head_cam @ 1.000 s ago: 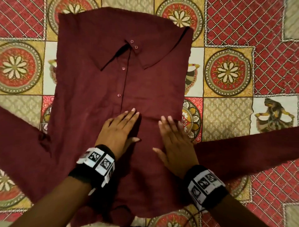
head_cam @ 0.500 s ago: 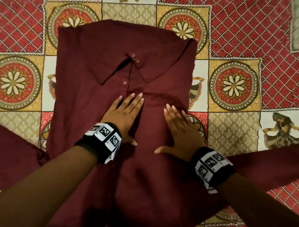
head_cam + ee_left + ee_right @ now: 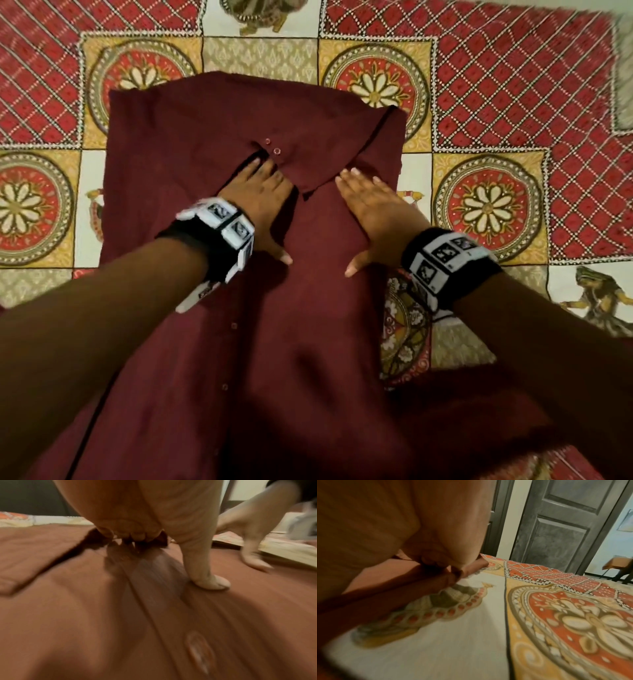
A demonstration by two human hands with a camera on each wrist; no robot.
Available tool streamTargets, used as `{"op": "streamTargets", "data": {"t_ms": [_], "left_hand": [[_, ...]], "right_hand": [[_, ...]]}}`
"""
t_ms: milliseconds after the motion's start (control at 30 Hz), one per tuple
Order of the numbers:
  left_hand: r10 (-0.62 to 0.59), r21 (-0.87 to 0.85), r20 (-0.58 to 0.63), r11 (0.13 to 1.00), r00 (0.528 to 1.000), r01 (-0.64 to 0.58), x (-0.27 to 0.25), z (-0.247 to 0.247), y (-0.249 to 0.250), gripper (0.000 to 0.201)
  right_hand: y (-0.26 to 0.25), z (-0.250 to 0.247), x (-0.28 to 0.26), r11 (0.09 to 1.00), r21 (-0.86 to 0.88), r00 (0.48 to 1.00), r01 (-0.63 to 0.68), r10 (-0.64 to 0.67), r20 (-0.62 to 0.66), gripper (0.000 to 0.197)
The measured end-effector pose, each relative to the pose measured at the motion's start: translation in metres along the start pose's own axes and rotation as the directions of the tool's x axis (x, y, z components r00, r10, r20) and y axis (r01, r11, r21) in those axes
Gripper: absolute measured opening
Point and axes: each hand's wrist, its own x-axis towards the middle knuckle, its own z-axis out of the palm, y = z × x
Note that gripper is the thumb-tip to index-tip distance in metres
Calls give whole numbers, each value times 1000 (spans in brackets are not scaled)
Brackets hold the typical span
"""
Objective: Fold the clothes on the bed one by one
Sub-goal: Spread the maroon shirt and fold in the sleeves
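A maroon button-up shirt (image 3: 205,137) lies front side up on the bed, its collar toward the far end. My left hand (image 3: 260,192) lies flat on the chest just below the collar, fingertips at the top buttons. To its right my right hand (image 3: 370,209) presses flat on the chest, fingers straight, reaching the right collar point. In the left wrist view the left thumb (image 3: 211,580) rests on the shirt (image 3: 85,615), with the right hand (image 3: 248,534) beyond. The right wrist view shows the right hand's fingers (image 3: 447,563) on the shirt's edge (image 3: 393,588).
The bed is covered by a patterned red, yellow and white bedspread (image 3: 513,102). A grey panelled door (image 3: 556,527) stands beyond the bed's far edge, with a wooden stool (image 3: 618,563) in the doorway.
Both flat hands have slid up the shirt front from the waist area to just under the collar. The view has moved forward, so the spread sleeves are now out of sight.
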Motion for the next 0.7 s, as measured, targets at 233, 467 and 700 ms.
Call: {"op": "streamTargets", "data": {"t_ms": [233,467,700], "left_hand": [[-372,-477,-250,851,894,220,30,-38,-23,134],[64,-297,-94,951,993,-90,11,7,12,123],[4,-205,-29,979,1000,-10,35,7,4,164]], "right_hand": [[9,-7,10,996,40,997,-77,78,-5,170],[-4,-28,34,999,14,999,44,-43,-20,153],[35,-36,36,963,106,969,-247,249,0,176]]}}
